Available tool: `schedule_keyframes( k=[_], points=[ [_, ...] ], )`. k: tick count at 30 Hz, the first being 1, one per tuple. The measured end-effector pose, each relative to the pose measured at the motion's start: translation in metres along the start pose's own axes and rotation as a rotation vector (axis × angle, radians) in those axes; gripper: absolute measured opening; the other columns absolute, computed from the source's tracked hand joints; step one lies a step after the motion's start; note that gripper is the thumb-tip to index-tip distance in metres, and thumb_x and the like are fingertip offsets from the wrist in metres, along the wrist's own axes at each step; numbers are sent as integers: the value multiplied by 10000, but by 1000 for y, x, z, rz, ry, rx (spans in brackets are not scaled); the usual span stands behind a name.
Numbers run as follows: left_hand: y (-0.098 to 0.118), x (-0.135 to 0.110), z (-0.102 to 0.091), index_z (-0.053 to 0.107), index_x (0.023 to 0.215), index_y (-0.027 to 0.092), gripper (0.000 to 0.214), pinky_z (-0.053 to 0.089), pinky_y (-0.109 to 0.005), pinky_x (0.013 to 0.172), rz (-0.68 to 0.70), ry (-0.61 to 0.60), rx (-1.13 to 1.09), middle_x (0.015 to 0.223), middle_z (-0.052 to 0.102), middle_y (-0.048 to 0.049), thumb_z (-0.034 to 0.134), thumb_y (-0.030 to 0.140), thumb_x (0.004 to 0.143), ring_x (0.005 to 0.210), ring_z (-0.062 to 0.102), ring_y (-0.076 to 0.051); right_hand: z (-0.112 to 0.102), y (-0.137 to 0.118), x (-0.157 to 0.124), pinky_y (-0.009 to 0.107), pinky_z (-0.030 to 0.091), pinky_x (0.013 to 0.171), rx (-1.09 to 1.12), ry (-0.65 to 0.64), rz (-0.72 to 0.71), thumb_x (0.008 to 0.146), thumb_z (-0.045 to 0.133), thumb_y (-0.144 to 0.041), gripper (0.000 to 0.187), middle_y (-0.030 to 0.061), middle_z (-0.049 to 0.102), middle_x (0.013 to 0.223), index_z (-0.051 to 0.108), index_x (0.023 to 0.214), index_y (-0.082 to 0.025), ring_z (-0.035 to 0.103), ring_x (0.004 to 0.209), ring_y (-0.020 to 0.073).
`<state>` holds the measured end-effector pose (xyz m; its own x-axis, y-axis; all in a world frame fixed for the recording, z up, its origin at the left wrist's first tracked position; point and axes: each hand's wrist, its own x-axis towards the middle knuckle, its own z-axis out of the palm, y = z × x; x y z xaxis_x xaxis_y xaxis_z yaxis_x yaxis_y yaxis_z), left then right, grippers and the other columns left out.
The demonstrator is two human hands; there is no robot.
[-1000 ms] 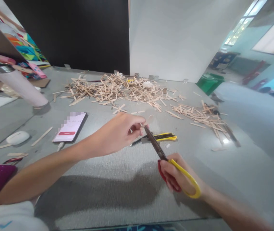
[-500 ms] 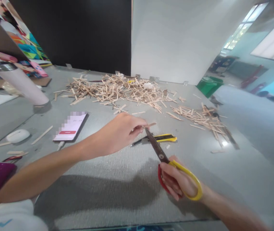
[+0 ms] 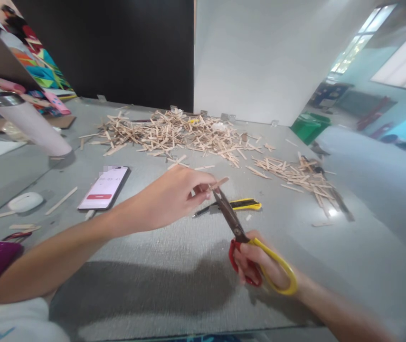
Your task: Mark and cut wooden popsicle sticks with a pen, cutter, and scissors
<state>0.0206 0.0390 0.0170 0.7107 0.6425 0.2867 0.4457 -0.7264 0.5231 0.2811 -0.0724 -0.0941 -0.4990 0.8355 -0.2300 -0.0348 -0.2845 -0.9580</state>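
Note:
Between its thumb and fingers my left hand (image 3: 174, 194) pinches a small flat wooden stick (image 3: 221, 182), tilted up to the right. My right hand (image 3: 259, 263) grips scissors (image 3: 234, 223) with one yellow and one red handle loop. Their dark blades are slightly parted, with the tips at the stick close to my left fingertips. Whether the blades touch the wood I cannot tell. Beneath the blades a yellow and black utility knife (image 3: 246, 204) lies on the grey table (image 3: 188, 247), and a thin dark pen-like thing (image 3: 204, 210) is beside it.
A large heap of wooden sticks (image 3: 174, 133) spreads along the back, and a smaller pile (image 3: 295, 173) lies right. On the left are a phone (image 3: 105, 187) with a cable, a white rounded case (image 3: 25, 202) and a pale bottle (image 3: 33, 123). Black (image 3: 117, 47) and white (image 3: 259, 57) panels stand behind.
The scissors have opened a little, their handle loops spreading apart as the red one swings left. My left hand keeps its pinch on the stick, nearly in place.

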Motion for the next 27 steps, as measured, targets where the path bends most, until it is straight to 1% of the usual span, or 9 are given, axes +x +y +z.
schedule_keyframes(
  k=[2,4,6,9,15,19,22,25,27],
  points=[
    [0,0,-2,778,987,214,240,423,-262,664,-10,-22,23,809,765,-4,577,277,1102,657,639,-146,2,-8,-1,216,441,453,-33,23,24,986,674,-663,606,-56,451,398,525,580,-238,436,373,95],
    [0,0,-4,778,954,216,263,412,-270,667,-25,-55,49,783,754,0,565,271,1098,637,621,-144,3,-13,-3,227,460,477,-66,53,39,997,676,-659,616,-78,409,402,499,578,-244,378,371,83],
    [0,0,-5,773,922,221,279,399,-278,666,-35,-86,73,757,743,8,555,256,1091,617,607,-142,4,-15,-4,224,436,462,-100,81,43,997,685,-698,654,-90,374,418,475,574,-246,344,377,75],
    [-1,0,-6,765,901,229,278,395,-285,671,-40,-98,86,753,741,8,556,250,1083,620,615,-147,3,-14,-6,222,392,434,-144,96,53,996,666,-776,713,-83,364,430,441,568,-252,355,390,79],
    [-2,0,-5,751,916,233,234,425,-287,701,-53,-110,80,797,762,1,573,248,1067,643,637,-159,7,-16,-7,218,338,388,-300,191,40,977,646,-831,707,-81,371,483,405,637,-259,354,389,77],
    [1,0,-6,710,898,227,209,398,-283,667,-63,-136,50,772,750,23,574,222,1058,607,615,-137,6,-22,-6,212,330,387,-364,168,29,990,630,-821,702,-80,355,516,388,651,-256,356,403,73],
    [2,0,-9,697,906,227,226,403,-276,673,-65,-153,10,813,771,21,565,243,1089,650,649,-138,3,-21,-6,209,323,372,-354,133,31,991,659,-789,681,-74,395,493,417,644,-255,378,389,79],
    [2,0,-12,704,890,222,246,397,-277,657,-73,-154,-9,830,779,15,575,254,1096,654,652,-138,-1,-15,-5,207,294,359,-256,60,29,1033,627,-743,711,-54,419,423,453,558,-244,373,349,74],
    [1,1,-13,738,927,226,236,397,-276,649,-69,-150,-23,834,784,17,571,246,1092,644,644,-135,-1,-9,-5,210,278,341,-112,-26,44,1055,579,-720,768,-46,369,358,402,470,-255,357,306,73]
  ],
)
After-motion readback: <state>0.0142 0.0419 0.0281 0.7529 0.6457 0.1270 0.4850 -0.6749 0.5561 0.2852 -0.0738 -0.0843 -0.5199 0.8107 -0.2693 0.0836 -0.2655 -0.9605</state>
